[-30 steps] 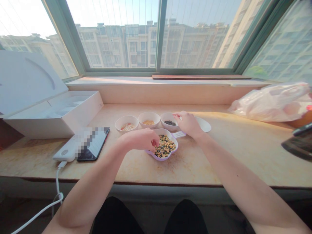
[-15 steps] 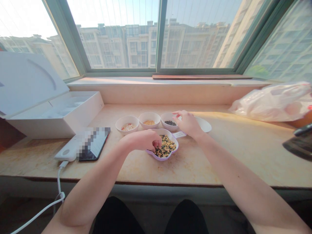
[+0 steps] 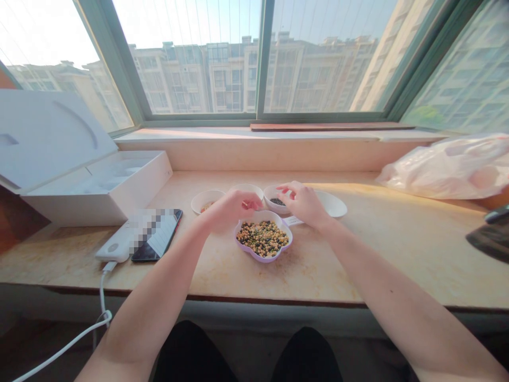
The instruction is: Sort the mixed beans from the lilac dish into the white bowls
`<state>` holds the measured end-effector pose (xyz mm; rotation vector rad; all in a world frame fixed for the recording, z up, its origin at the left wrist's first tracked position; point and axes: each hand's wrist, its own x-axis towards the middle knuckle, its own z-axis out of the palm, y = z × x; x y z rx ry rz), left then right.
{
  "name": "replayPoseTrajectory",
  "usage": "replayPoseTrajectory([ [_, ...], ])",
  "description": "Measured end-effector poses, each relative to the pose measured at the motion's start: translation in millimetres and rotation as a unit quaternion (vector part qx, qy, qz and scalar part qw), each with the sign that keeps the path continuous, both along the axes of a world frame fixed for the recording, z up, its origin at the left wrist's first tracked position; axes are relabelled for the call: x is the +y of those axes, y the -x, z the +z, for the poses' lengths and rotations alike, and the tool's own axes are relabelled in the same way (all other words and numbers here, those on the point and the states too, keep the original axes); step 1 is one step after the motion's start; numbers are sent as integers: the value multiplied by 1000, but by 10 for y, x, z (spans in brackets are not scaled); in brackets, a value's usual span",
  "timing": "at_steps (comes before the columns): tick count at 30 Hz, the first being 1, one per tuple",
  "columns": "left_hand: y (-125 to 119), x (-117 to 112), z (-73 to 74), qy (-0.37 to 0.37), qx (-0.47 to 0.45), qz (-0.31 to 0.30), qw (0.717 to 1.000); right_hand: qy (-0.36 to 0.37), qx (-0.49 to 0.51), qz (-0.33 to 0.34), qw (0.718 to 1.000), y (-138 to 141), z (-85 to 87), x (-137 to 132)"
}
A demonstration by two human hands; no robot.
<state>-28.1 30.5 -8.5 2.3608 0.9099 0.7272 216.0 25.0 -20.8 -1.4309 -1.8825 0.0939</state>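
A purple flower-shaped dish full of mixed yellow and dark beans sits on the stone counter. Behind it stand three small white bowls: a left bowl with pale and red pieces, a middle bowl mostly hidden by my left hand, and a right bowl with black beans. My left hand hovers over the middle bowl with fingers pinched together; what they hold is too small to name. My right hand is over the black-bean bowl, fingertips pinched at its rim.
An open white box stands at the left with a power bank, its white cable and a phone in front. A white plate lies behind my right hand. A plastic bag rests at the right.
My left hand has lifted out of the purple dish and moved back over the middle white bowl. My right hand has stayed by the black-bean bowl.
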Motion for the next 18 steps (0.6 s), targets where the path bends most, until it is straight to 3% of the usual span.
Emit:
replayPoseTrajectory([
  [5, 88, 46, 97, -59, -43, 151, 986, 66, 10, 185, 981, 135, 17, -177],
  [10, 246, 113, 144, -53, 62, 299, 951, 143, -71, 334, 929, 332, 27, -373],
  [13, 300, 117, 160, -29, 131, 319, 938, 150, -98, 360, 916, 405, 24, -413],
  [18, 325, 81, 203, -5, 208, 352, 913, 153, -139, 347, 915, 406, -24, -375],
])
